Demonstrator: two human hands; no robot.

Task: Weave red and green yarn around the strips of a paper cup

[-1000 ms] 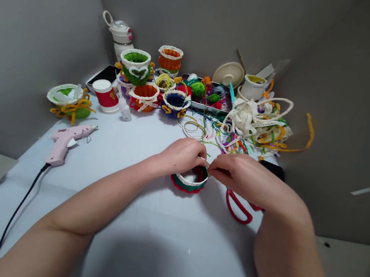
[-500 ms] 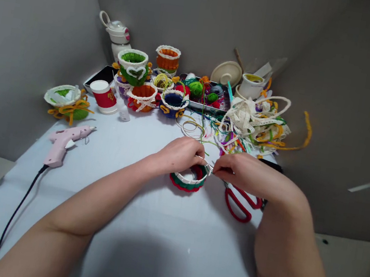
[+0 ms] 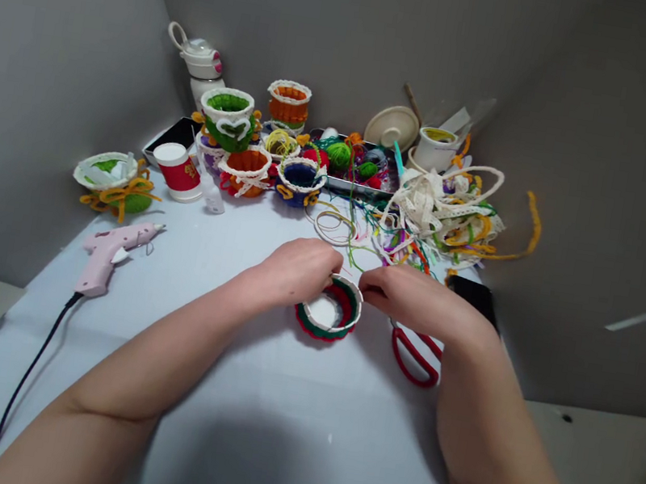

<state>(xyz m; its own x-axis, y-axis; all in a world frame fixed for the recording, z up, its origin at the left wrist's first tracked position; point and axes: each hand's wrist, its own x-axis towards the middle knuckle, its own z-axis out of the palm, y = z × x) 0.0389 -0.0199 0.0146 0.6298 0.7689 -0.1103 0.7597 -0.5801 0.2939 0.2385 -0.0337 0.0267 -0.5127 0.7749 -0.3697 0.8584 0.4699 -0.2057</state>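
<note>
A: Left hand (image 3: 297, 272)?

B: Half-curled, knuckles up, fingers down over the 9 o'clock rim of a small round yarn-wrapped basket (image 3: 328, 311). A light hold on it.

A: Right hand (image 3: 418, 300)?

B: Fingers loosely bent, tips at the basket's 3 o'clock side. Touching the rim or just beside it: hard to say from this angle. Any hold on a thin strand, too small to tell.

A: The basket?

B: Flat on white cloth (image 3: 291, 441), between both hands. Red, green and white rings around a pale centre.

A: Around it?

B: Red-handled scissors (image 3: 411, 360) at 4 o'clock, black phone (image 3: 477, 297) at 3, pink hot glue gun (image 3: 105, 257) at 9. Cream lace tangle (image 3: 435, 211) at 1. Metal tray (image 3: 356, 188) of yarn balls (image 3: 340, 155) at 12, other yarn baskets (image 3: 246, 173) at 11.
</note>
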